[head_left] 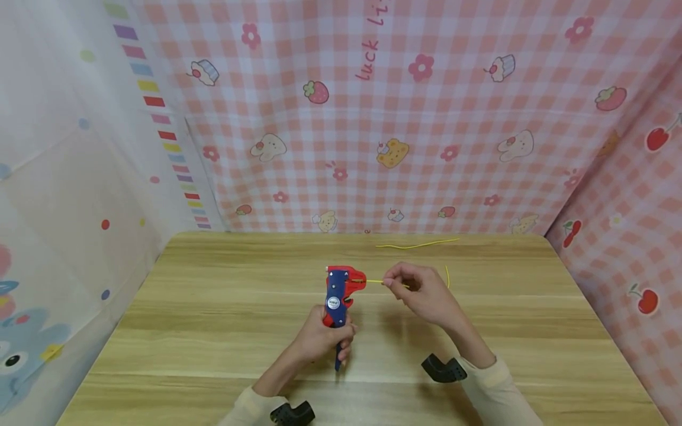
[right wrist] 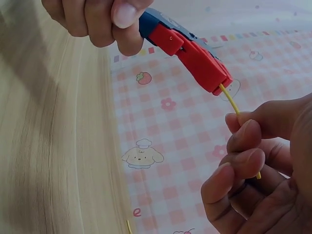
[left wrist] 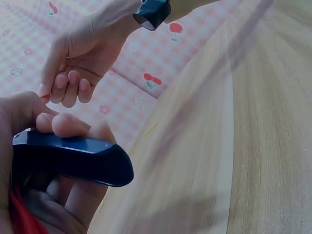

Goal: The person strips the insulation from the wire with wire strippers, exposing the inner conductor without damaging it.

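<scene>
My left hand (head_left: 322, 338) grips the handles of a blue and red wire stripper (head_left: 334, 289), its red nose turned to the right. In the left wrist view the blue handle (left wrist: 73, 152) lies in the curled fingers. A thin yellow wire (head_left: 375, 281) runs from the nose to my right hand (head_left: 424, 294), which pinches it between thumb and index finger. Seen from the right wrist, one end of the wire (right wrist: 229, 99) enters the red nose, while the other end pokes out below the curled fingers.
Another yellow wire (head_left: 418, 245) lies near the table's back edge. A bent yellow piece (head_left: 448, 278) shows just beyond the right hand. Checked cloth (head_left: 341, 118) hangs behind the wooden table (head_left: 224, 307). Black cameras (head_left: 444, 368) sit at both wrists.
</scene>
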Motion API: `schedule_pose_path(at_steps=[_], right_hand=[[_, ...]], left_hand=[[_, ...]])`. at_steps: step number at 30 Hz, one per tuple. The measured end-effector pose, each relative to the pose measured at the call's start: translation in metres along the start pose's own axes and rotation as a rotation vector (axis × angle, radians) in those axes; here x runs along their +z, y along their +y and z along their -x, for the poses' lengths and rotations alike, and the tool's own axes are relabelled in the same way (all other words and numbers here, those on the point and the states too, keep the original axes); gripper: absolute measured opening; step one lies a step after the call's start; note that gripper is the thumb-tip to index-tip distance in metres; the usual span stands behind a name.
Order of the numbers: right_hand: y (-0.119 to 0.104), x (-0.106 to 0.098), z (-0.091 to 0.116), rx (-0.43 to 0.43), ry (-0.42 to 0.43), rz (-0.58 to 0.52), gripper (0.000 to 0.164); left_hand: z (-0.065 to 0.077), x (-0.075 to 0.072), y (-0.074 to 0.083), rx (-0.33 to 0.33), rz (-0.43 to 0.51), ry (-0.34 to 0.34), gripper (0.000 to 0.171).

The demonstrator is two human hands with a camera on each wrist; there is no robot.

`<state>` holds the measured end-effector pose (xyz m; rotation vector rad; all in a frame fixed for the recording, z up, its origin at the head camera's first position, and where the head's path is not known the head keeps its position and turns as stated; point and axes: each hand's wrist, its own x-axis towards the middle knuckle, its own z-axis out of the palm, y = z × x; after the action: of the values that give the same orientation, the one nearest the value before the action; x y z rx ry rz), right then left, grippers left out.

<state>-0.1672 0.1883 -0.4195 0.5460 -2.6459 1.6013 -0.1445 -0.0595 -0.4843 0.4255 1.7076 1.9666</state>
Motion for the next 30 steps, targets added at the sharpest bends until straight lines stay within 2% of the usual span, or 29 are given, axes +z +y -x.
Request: schedule_pose_path(at_steps=[11,19,30], right_hand=[[0.0025,-0.0026,0.0018,-0.031,0.022,0.015,0.005],[0.0041,-0.0042,0.0011,-0.071,0.039,0.035,0.004],[0.0028,-0.0053,0.0001,-0.083,0.041,0.044,0.006]], left_hand=[[0.0002,-0.0026,0.0001,-0.004,0.003,-0.048,0.015],[-0.0009,-0.0030,-0.0003,-0.023,-0.012,-0.045,0.013],[-0.0007,-0.0032,0.0005,-0.046,-0.011,-0.043,0.013]])
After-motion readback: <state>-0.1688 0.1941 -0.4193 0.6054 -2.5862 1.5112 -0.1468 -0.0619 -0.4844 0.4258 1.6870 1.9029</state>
